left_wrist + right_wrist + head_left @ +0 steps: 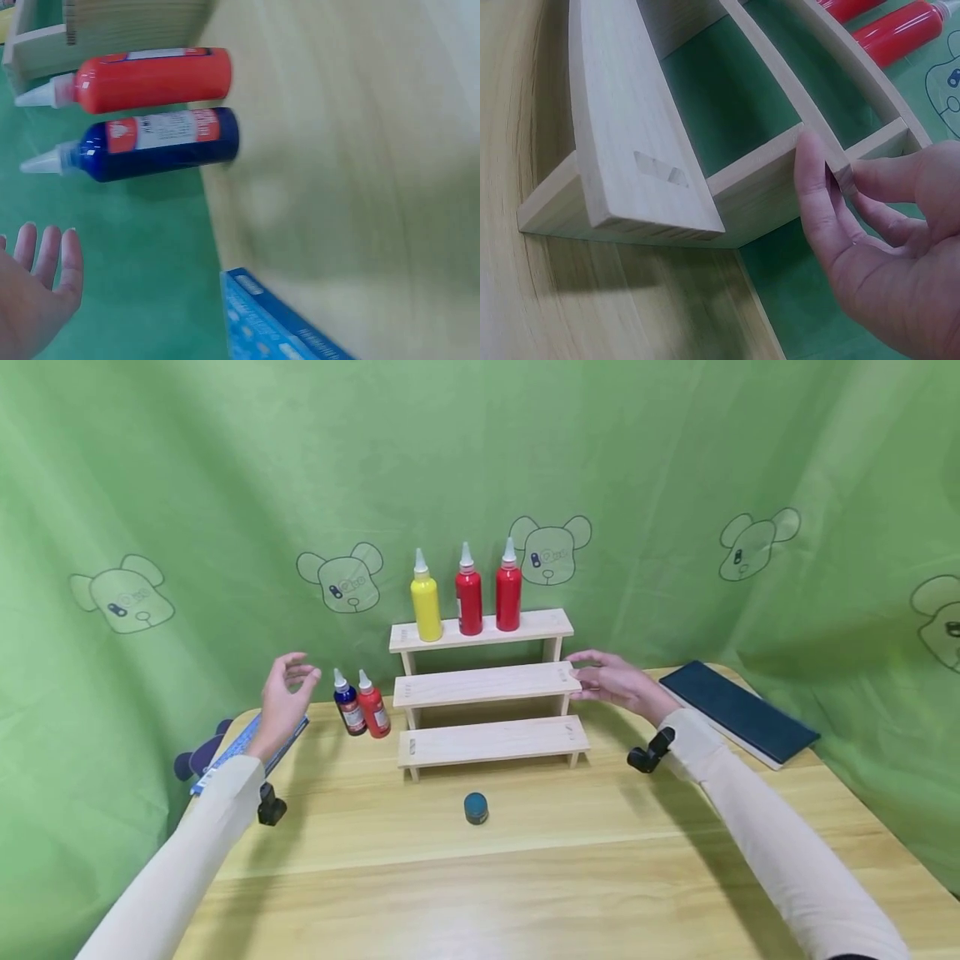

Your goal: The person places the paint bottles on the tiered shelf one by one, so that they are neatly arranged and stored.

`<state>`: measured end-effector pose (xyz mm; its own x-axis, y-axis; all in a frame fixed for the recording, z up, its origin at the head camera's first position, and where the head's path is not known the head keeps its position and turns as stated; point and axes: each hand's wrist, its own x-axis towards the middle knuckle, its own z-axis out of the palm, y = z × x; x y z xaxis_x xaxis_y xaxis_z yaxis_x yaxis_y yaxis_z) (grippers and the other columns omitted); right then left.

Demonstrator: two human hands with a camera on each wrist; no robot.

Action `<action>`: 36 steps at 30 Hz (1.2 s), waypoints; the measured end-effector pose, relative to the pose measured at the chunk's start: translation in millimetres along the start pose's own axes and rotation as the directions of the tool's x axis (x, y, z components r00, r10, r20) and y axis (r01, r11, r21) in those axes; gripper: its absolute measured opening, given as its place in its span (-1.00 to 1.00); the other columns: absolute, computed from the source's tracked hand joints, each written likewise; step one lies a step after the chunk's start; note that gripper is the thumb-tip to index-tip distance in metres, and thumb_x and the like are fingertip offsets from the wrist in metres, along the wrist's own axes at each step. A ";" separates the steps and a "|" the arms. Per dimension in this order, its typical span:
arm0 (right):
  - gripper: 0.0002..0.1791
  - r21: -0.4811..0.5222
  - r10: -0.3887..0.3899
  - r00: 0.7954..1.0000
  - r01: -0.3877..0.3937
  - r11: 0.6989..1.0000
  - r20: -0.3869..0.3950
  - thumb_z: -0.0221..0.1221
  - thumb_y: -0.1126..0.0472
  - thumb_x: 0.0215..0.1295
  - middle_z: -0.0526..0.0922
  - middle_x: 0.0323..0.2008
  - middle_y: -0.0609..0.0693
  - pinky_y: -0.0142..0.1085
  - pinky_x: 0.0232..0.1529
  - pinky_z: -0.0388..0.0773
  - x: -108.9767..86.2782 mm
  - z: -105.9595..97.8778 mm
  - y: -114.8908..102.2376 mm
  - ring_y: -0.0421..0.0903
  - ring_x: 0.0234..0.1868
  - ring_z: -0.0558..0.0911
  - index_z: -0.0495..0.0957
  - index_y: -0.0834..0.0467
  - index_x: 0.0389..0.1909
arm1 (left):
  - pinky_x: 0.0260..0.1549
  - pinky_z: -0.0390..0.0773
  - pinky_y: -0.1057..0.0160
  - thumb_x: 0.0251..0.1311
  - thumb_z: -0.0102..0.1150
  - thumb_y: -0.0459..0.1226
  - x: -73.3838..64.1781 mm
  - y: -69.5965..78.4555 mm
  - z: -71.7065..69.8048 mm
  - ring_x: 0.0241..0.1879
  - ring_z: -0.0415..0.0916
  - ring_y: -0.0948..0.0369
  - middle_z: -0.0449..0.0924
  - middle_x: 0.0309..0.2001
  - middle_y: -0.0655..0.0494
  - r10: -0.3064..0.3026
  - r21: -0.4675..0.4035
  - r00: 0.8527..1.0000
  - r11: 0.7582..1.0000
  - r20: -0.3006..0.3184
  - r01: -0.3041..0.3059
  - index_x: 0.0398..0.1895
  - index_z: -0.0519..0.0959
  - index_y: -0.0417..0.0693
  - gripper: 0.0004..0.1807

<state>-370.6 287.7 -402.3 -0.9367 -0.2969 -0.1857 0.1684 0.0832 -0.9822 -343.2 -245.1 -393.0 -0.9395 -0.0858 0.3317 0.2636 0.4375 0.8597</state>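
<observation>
A three-step light wooden display rack (491,683) stands on the table. My right hand (615,683) pinches the right end of its middle step, thumb on one side and fingers on the other in the right wrist view. The top step carries a yellow squeeze bottle (427,608) and two red ones, the middle red bottle (469,602) and the right red bottle (508,597). Left of the rack stand a blue bottle (165,142) and another red bottle (157,79). My left hand (288,697) hovers left of them, fingers loosely bent, holding nothing.
A small jar with a dark teal lid (476,808) sits in front of the rack. Beneath my left forearm lies a blue box (288,743). A dark-covered book (738,714) lies at the right. Green bear-print cloth (465,460) hangs behind the table.
</observation>
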 end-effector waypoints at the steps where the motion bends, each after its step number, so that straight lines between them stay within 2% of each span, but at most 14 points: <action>1: -0.39 -0.004 0.001 1.000 -0.001 1.000 -0.003 -0.02 0.43 0.57 0.60 -0.04 0.07 -0.30 0.07 0.74 -0.4 0.2 0.1 -0.13 -0.14 0.70 0.06 0.35 0.56 | 0.47 0.33 -0.20 0.56 0.09 -0.20 -1.7 -3.7 0.5 0.36 0.37 -0.19 0.44 0.35 -0.31 -0.007 0.003 1.000 1.000 0.016 0.007 0.51 0.21 -0.26 -0.40; 7: -0.35 -0.002 -0.012 1.000 0.012 1.000 0.011 -0.01 0.42 0.58 0.61 -0.04 0.05 -0.26 0.13 0.72 -1.7 1.0 -0.2 -0.14 -0.13 0.70 0.01 0.37 0.57 | 0.46 0.35 -0.23 0.55 0.13 -0.11 -9.4 -18.7 9.4 0.45 0.30 -0.25 0.30 0.47 -0.35 -0.083 0.013 0.989 0.997 0.119 0.082 0.58 0.12 -0.23 -0.28; 11: -0.36 0.011 -0.021 0.999 0.021 1.000 0.026 -0.02 0.44 0.57 0.63 -0.07 0.04 -0.20 0.20 0.69 -0.6 1.4 -0.1 -0.15 -0.13 0.71 0.00 0.39 0.57 | 0.47 0.33 -0.23 0.55 0.13 -0.08 -13.3 -25.7 18.2 0.48 0.25 -0.30 0.23 0.52 -0.38 -0.117 0.000 0.983 0.993 0.143 0.118 0.62 0.05 -0.23 -0.22; 18: -0.36 0.012 -0.016 1.000 0.016 1.000 0.025 -0.04 0.44 0.58 0.63 -0.08 0.05 -0.23 0.17 0.71 -1.7 1.7 0.3 -0.14 -0.14 0.70 -0.01 0.38 0.57 | 0.48 0.32 -0.25 0.62 0.01 -0.11 -18.7 -37.6 32.2 0.50 0.23 -0.32 0.16 0.56 -0.37 -0.105 -0.060 0.982 0.991 0.158 0.115 0.68 -0.01 -0.06 -0.27; 23: -0.36 0.015 -0.007 1.000 0.007 1.000 0.025 -0.03 0.42 0.58 0.59 -0.04 0.09 -0.31 0.11 0.72 -1.2 2.8 0.7 -0.13 -0.14 0.69 -0.01 0.38 0.57 | 0.51 0.28 -0.21 0.63 -0.02 -0.18 -19.7 -40.0 36.8 0.53 0.20 -0.26 0.12 0.60 -0.30 -0.090 -0.073 0.984 0.992 0.154 0.102 0.68 0.02 -0.06 -0.31; 31: -0.37 0.003 -0.006 0.999 0.006 1.000 0.033 -0.05 0.41 0.60 0.60 -0.06 0.07 -0.33 0.10 0.72 -2.9 1.9 -0.1 -0.14 -0.15 0.69 -0.01 0.38 0.57 | 0.49 0.33 -0.17 0.54 0.14 -0.27 -18.6 -40.4 41.3 0.48 0.28 -0.27 0.27 0.51 -0.36 -0.130 -0.091 0.982 0.986 0.138 0.143 0.61 0.12 -0.19 -0.30; 36: -0.37 0.010 -0.005 1.000 0.005 1.000 0.028 -0.05 0.41 0.60 0.59 -0.05 0.07 -0.30 0.13 0.71 -3.7 0.5 -0.3 -0.14 -0.14 0.69 -0.01 0.37 0.58 | 0.48 0.36 -0.13 0.50 0.21 -0.26 -17.4 -39.8 43.4 0.46 0.31 -0.23 0.32 0.48 -0.35 -0.150 -0.084 0.982 0.984 0.119 0.160 0.57 0.15 -0.21 -0.30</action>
<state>-367.0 288.3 -401.3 -0.9286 -0.3236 -0.1815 0.1671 0.0721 -0.9833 -346.8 -222.1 -449.9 -0.9877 -0.0431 0.1506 0.1271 0.3414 0.9313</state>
